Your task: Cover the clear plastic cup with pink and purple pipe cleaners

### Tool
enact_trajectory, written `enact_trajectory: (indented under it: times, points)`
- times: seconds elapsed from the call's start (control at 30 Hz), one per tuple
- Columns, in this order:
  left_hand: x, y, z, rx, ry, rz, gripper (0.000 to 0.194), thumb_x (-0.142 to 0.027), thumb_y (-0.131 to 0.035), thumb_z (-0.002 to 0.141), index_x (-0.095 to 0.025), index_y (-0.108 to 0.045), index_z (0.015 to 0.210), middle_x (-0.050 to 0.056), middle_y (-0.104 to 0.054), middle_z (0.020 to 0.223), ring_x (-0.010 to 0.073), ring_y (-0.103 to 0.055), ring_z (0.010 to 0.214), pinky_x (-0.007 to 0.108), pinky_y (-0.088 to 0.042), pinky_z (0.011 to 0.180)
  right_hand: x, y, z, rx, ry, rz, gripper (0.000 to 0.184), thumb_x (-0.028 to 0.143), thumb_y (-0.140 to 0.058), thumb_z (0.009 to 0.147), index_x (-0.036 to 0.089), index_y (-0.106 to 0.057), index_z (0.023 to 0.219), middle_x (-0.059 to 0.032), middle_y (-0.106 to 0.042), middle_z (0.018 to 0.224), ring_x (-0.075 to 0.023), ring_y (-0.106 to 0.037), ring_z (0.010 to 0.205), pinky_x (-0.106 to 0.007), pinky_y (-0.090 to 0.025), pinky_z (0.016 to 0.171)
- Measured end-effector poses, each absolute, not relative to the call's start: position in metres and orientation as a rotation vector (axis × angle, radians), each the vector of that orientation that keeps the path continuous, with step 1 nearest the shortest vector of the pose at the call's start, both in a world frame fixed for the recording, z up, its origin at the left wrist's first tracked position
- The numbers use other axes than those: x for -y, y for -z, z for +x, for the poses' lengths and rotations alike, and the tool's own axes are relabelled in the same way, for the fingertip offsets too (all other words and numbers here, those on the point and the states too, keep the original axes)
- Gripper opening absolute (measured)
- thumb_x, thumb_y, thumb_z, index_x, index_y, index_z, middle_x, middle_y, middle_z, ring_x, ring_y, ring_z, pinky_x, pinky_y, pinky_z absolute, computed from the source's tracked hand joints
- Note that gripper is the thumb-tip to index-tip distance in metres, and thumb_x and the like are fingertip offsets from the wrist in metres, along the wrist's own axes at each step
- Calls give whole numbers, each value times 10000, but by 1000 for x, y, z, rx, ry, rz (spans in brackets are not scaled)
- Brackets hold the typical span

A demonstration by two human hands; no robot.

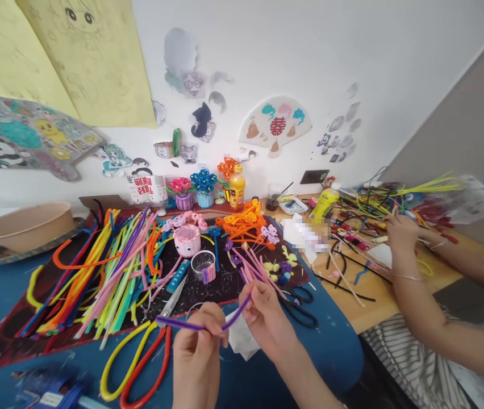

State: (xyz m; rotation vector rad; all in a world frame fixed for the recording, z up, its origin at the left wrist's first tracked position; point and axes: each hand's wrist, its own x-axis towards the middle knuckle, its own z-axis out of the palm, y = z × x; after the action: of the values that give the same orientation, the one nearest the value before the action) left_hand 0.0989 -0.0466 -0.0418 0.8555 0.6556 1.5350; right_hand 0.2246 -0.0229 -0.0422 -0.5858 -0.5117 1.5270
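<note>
A purple pipe cleaner stretches between my two hands over the front of the blue table. My left hand pinches it near its middle, and its free end points left above the scissors. My right hand grips the other end between thumb and fingers. Just left of my left hand lie large scissors with yellow and red handles. Behind my hands is a clear cup with pink and purple strips on its side. A white paper lies partly hidden beneath my hands.
Many coloured pipe cleaners are spread on the dark mat at left. A blue glue gun lies front left; black scissors lie at right. Pipe-cleaner flower pots and a juice bottle line the wall. A co-worker's hand works at right.
</note>
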Motion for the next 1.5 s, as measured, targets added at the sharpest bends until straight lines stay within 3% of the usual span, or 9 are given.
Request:
enact_trajectory:
  times: [0.17,0.27,0.43,0.73,0.97,1.23,1.5]
  points:
    - [49,46,92,-598,-1366,947,453,-646,-700,741,-219,-681,591,40,-584,837,193,-567,834,299,-474,747,18,36,219,637,-1433,-573,323,431,-902,673,154,-744,619,28,-554,535,-32,-432,440,-144,-347,432]
    - [54,39,92,-678,-1344,917,454,-595,-736,748,-197,-663,541,68,-625,841,224,-570,878,318,-451,791,17,29,219,697,-1388,-611,297,408,-905,671,163,-750,607,17,-578,572,-43,-443,453,-166,-340,434]
    - [63,29,95,-788,-1320,807,385,-486,-787,743,-187,-668,531,60,-634,656,221,-582,753,297,-451,685,21,25,216,750,-1517,-644,308,433,-918,632,162,-793,704,6,-600,569,-56,-465,440,-181,-323,419]
    - [63,24,97,-882,-1322,788,388,-447,-806,733,-174,-640,513,12,-600,586,131,-500,571,228,-389,551,26,25,219,851,-1461,-742,261,359,-887,688,159,-723,650,23,-581,549,-68,-483,461,-181,-360,435]
    - [63,24,98,-905,-1330,777,416,-444,-824,711,-168,-609,487,-4,-554,551,108,-439,542,211,-340,512,24,18,221,934,-1459,-800,250,356,-889,670,150,-748,655,16,-600,555,-70,-500,444,-186,-381,426]
    - [63,22,95,-896,-1325,797,436,-436,-826,709,-164,-575,478,-10,-510,526,106,-406,532,219,-314,504,16,18,223,1015,-1636,-761,380,498,-855,684,129,-812,765,17,-576,467,-51,-432,383,-185,-263,385]
    - [63,20,94,-875,-1325,727,425,-413,-851,684,-164,-574,479,-6,-532,534,101,-409,525,219,-306,496,13,20,221,954,-1737,-719,350,468,-878,661,137,-813,752,11,-614,490,-40,-435,367,-178,-251,376]
